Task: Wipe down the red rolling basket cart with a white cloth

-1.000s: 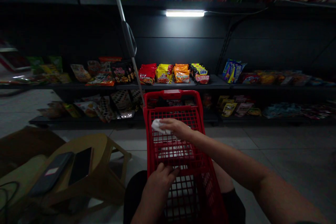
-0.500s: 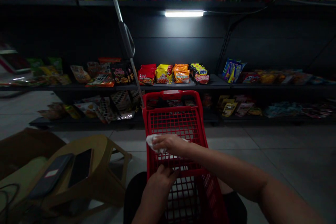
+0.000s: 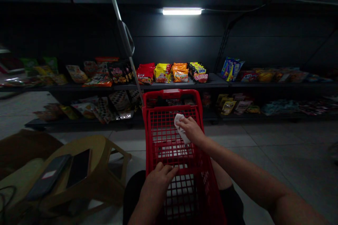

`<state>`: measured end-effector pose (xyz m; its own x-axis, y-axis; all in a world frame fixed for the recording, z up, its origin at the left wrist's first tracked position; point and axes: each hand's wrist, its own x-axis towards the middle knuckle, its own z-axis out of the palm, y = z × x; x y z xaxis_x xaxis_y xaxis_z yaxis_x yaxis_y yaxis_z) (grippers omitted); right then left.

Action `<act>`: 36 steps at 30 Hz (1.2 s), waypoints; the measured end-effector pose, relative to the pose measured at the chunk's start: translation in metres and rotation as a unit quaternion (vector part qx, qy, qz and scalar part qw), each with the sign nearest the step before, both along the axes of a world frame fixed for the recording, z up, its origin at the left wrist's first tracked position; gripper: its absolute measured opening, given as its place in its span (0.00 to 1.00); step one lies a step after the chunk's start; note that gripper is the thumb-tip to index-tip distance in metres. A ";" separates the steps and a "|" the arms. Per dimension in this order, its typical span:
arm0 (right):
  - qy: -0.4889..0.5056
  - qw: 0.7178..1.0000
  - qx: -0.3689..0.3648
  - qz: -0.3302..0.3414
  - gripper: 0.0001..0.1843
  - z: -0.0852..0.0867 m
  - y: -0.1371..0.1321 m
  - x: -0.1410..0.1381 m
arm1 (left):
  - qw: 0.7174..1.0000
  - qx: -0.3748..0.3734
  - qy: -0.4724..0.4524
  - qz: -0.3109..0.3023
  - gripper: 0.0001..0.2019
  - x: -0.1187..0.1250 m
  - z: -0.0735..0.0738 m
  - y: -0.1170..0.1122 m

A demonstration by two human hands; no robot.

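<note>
A red plastic shopping basket (image 3: 158, 130) with a grid wall lies tilted in front of me, its open side facing up toward me. My right hand (image 3: 192, 130) is closed on a white cloth (image 3: 180, 128) and presses it against the inside of the basket near its far end. My left hand (image 3: 158, 182) grips the basket's near rim, fingers curled over the edge. A metal pole handle (image 3: 126, 38) rises from the basket's far left corner.
Dark store shelves (image 3: 216, 82) with snack packets run across the back. A tan plastic stool (image 3: 97, 168) stands at the left with two dark phones (image 3: 63, 174) on it. Grey tiled floor (image 3: 277, 147) lies to the right.
My right hand has swept the cloth from the basket's left wall rightward and farther in. My left hand has stayed on the near rim.
</note>
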<state>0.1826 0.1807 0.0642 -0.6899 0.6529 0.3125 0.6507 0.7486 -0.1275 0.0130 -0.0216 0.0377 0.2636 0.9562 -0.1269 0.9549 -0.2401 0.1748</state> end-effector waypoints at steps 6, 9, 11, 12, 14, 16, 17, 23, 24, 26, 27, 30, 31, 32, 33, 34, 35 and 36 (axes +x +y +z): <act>-0.028 0.985 -0.077 0.149 0.19 -0.023 -0.116 0.027 | 1.000 -0.004 0.016 -0.010 0.24 0.001 -0.003 0.003; -0.033 0.980 -0.096 0.171 0.19 -0.009 -0.110 0.039 | 1.000 0.004 0.005 -0.012 0.24 0.000 -0.008 0.001; -0.029 0.986 -0.084 0.143 0.18 0.007 -0.077 0.043 | 1.000 0.020 -0.004 -0.012 0.27 -0.002 -0.011 -0.001; -0.020 0.994 -0.054 0.096 0.18 0.014 -0.057 0.044 | 0.999 0.029 -0.006 -0.010 0.28 -0.003 -0.012 -0.001; -0.016 1.000 0.004 -0.012 0.21 0.025 -0.021 0.046 | 0.999 0.042 -0.010 -0.011 0.28 -0.004 -0.013 -0.002; -0.034 0.995 0.031 -0.083 0.20 0.026 -0.003 0.047 | 0.999 0.044 -0.009 -0.013 0.28 -0.004 -0.013 -0.002; -0.047 0.994 0.035 -0.095 0.18 0.023 -0.002 0.048 | 0.999 0.043 -0.009 -0.013 0.28 -0.004 -0.013 -0.002; -0.089 0.996 0.021 -0.025 0.08 -0.020 -0.097 0.054 | 0.999 0.037 0.002 -0.017 0.27 -0.004 -0.009 -0.001; -0.090 0.996 0.011 -0.014 0.08 -0.025 -0.116 0.057 | 0.999 0.036 0.002 -0.018 0.27 -0.004 -0.009 -0.001; -0.092 0.996 -0.013 0.004 0.08 -0.028 -0.143 0.062 | 0.999 0.037 -0.002 -0.022 0.27 -0.004 -0.010 -0.001; -0.090 0.995 -0.029 0.014 0.08 -0.026 -0.148 0.065 | 0.999 0.037 -0.004 -0.023 0.27 -0.004 -0.010 -0.001; -0.057 0.997 -0.057 0.019 0.10 -0.005 -0.125 0.076 | 0.999 0.042 -0.012 -0.025 0.29 -0.004 -0.013 -0.001; -0.037 0.998 -0.048 0.005 0.12 0.003 -0.105 0.079 | 0.999 0.044 -0.014 -0.025 0.29 -0.004 -0.014 -0.001; -0.017 0.999 -0.022 -0.019 0.14 0.011 -0.082 0.083 | 0.999 0.046 -0.016 -0.023 0.29 -0.004 -0.015 -0.001; 0.012 0.998 0.016 -0.056 0.20 0.016 -0.057 0.085 | 0.998 0.048 -0.016 -0.022 0.29 -0.004 -0.015 -0.001; 0.026 0.996 0.040 -0.081 0.24 0.019 -0.034 0.088 | 0.998 0.049 -0.017 -0.020 0.28 -0.004 -0.015 -0.001; 0.031 0.994 0.045 -0.092 0.25 0.019 -0.014 0.089 | 0.998 0.050 -0.017 -0.018 0.28 -0.004 -0.014 -0.001; 0.032 0.994 0.041 -0.097 0.25 0.017 0.001 0.090 | 0.998 0.051 -0.018 -0.016 0.28 -0.004 -0.013 -0.001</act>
<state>0.2725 0.1817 0.0814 -0.5314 0.7416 0.4095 0.7760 0.6200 -0.1158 0.0089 -0.0228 0.0247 0.2971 0.9546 -0.0204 0.9401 -0.2887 0.1812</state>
